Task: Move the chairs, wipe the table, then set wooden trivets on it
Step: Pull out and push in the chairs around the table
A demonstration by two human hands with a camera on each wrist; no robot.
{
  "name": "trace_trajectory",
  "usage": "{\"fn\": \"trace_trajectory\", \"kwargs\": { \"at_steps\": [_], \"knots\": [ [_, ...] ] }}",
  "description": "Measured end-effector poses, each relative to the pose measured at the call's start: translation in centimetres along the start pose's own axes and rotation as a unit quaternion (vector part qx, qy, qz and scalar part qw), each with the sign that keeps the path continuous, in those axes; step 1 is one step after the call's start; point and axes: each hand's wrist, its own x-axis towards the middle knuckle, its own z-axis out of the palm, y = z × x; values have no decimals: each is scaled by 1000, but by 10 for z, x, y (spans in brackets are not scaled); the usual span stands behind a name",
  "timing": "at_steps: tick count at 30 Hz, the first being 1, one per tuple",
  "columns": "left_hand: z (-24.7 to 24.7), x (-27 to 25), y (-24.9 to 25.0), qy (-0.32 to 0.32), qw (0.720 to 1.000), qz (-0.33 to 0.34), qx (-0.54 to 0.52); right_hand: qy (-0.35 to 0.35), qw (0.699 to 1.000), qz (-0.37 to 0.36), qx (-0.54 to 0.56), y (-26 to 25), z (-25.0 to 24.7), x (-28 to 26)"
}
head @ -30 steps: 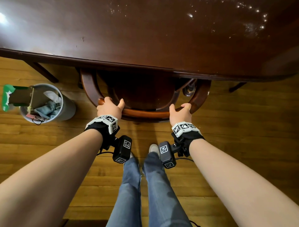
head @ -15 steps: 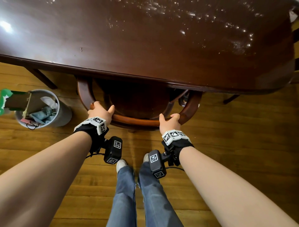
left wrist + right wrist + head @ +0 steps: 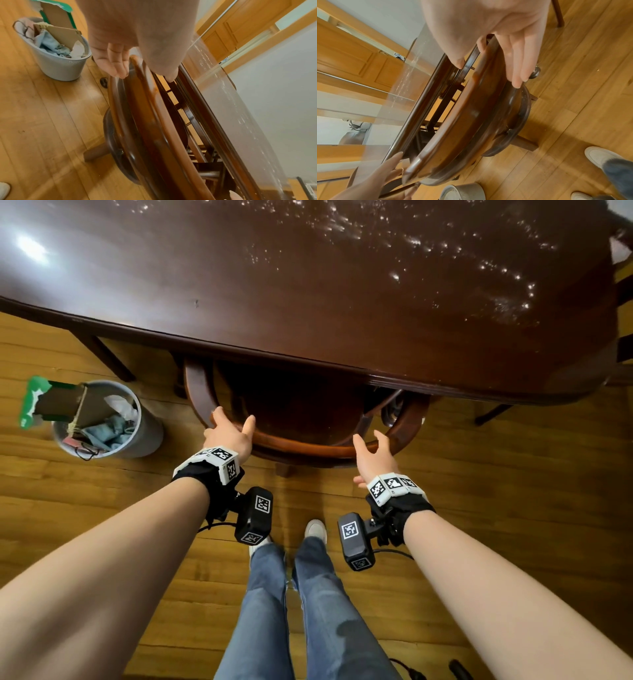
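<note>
A wooden chair is tucked under the dark glossy table [image 3: 308,302], with only its curved back rail [image 3: 301,445] and part of its seat showing. My left hand [image 3: 234,419] lies loosely over the rail's left end, fingers straight. The left wrist view shows those fingers [image 3: 116,65] behind the rail [image 3: 154,108] and the thumb in front, not clamped. My right hand [image 3: 368,440] hovers just above the rail's right end with its fingers spread. In the right wrist view its straight fingers [image 3: 517,60] and thumb straddle the rail [image 3: 471,108] without gripping. No trivets or cloth are in view.
A grey waste bin [image 3: 147,436] full of cardboard and rags stands on the wooden floor left of the chair. My legs and white shoes [image 3: 315,529] are right behind the chair. Another chair [image 3: 625,302] shows at the table's right end.
Both hands gripped the chair's back rail before. Now they have let go: the fingers have straightened and the right hand has lifted off the rail.
</note>
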Motion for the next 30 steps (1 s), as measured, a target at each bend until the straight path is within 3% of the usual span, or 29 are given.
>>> {"fn": "trace_trajectory", "kwargs": {
  "at_steps": [9,16,20,30],
  "knots": [
    [-30,-33,-29,-2,996,37,-83,-49,988,-124,-74,-39,35,-35],
    [-78,-40,-104,56,989,10,-138,-137,955,-215,-153,-103,111,-71],
    [-111,-47,-161,97,980,-41,-171,-201,916,-259,-232,-126,175,-105],
    [-214,-41,-318,165,943,-114,-267,-267,828,-329,-366,-193,337,-224]
  ]
}}
